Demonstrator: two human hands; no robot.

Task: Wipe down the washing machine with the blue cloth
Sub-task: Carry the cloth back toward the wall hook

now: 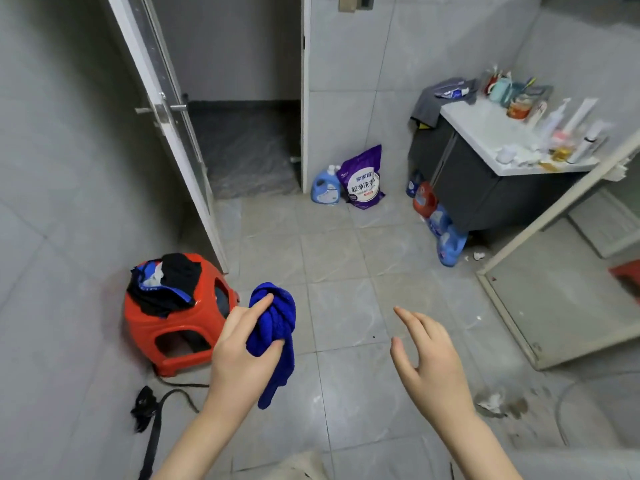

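Blue cloth (273, 327) is bunched in the left hand (239, 358), pinched between thumb and forefinger, tail hanging free above the floor (346, 258), near the red stool (173, 327). Right hand (429, 362) empty, fingers loosely spread. Can't make out the washing machine in view. Risk: the light pinch slips, cloth hits the dirty floor, then smears grit on the machine. A wadded cloth also wipes poorly.

- Clothes (173, 282) lie on the stool (149, 327), at the left, before the door (157, 88)
- The cloth (273, 327) is in the left hand (242, 355), right of the stool; the right hand (429, 362) is apart, further right
- A detergent bottle (325, 187) and detergent bag (363, 178) stand behind, left of the vanity cabinet (485, 188)
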